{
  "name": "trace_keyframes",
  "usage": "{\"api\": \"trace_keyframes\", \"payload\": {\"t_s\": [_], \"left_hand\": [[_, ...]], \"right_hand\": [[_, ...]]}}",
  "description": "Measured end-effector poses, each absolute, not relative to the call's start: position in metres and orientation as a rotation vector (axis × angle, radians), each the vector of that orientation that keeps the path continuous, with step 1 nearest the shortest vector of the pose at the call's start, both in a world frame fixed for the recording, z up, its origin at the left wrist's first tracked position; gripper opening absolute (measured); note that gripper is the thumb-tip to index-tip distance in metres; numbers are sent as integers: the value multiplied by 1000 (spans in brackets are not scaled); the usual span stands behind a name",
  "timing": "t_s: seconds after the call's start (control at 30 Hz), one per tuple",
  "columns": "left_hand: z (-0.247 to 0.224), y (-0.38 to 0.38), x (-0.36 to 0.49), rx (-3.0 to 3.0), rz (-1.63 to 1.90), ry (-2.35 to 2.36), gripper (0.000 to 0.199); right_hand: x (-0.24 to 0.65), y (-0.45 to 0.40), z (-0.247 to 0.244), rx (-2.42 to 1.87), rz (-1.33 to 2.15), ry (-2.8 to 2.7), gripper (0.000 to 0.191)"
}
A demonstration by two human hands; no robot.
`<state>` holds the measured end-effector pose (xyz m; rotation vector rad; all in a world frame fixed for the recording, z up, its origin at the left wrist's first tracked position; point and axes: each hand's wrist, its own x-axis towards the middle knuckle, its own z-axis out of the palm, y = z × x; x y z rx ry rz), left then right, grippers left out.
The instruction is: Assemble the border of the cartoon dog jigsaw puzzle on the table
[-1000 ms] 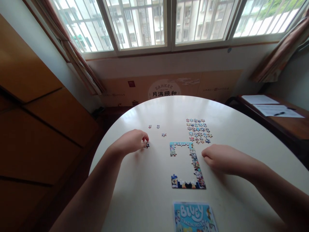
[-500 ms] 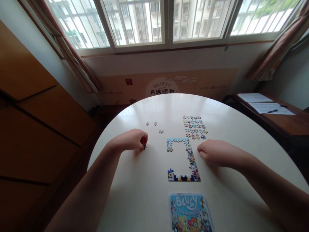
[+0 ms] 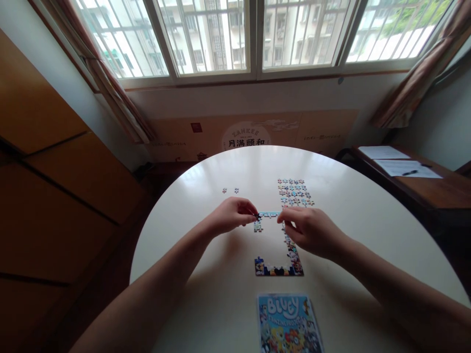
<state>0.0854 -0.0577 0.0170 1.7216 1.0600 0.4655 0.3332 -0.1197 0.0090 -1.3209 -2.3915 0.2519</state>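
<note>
My left hand (image 3: 235, 214) is closed in a pinch on a small dark puzzle piece (image 3: 257, 216), held at the top left corner of a partly assembled puzzle border (image 3: 294, 255). The border has a gap along its left side, and its inside shows bare table. My right hand (image 3: 307, 226) hovers at the border's top right corner, its fingers bent and slightly apart, with nothing seen in them. Behind it, rows of loose puzzle pieces (image 3: 292, 188) lie spread out. Two more loose pieces (image 3: 236, 190) lie beyond my left hand.
The white round table (image 3: 206, 309) carries everything. A Bluey picture sheet (image 3: 289, 323) lies at the near side, below the border. To the right stands a brown side table (image 3: 423, 184) with papers (image 3: 405, 168) and a pen (image 3: 410, 172). Windows and curtains are behind.
My left hand has moved right with the puzzle piece to the border's top left corner. My right hand has shifted left to its top right corner. One loose piece is now out of sight.
</note>
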Motion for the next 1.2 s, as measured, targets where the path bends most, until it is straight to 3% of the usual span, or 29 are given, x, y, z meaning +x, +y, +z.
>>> {"api": "trace_keyframes", "payload": {"t_s": [0.1,0.23,0.6,0.8,0.93,1.2], "left_hand": [[13,-61,93,1596,410,1062,25],[13,-64,97,1523,379,1045,38],[12,-64,100,1501,354,1020,32],[17,-59,90,1958,315,1244,22],[19,-54,80,2263,322,1425,28],[11,-52,80,2357,182,1283,33]], "right_hand": [[328,-119,-3,-1155,182,-2303,27],[323,-117,-13,-989,109,-2267,19],[319,-115,-13,-906,92,-2334,22],[321,-113,-15,-965,167,-2390,23],[320,-111,-17,-952,168,-2403,23],[318,-109,-22,-939,195,-2450,22]]}}
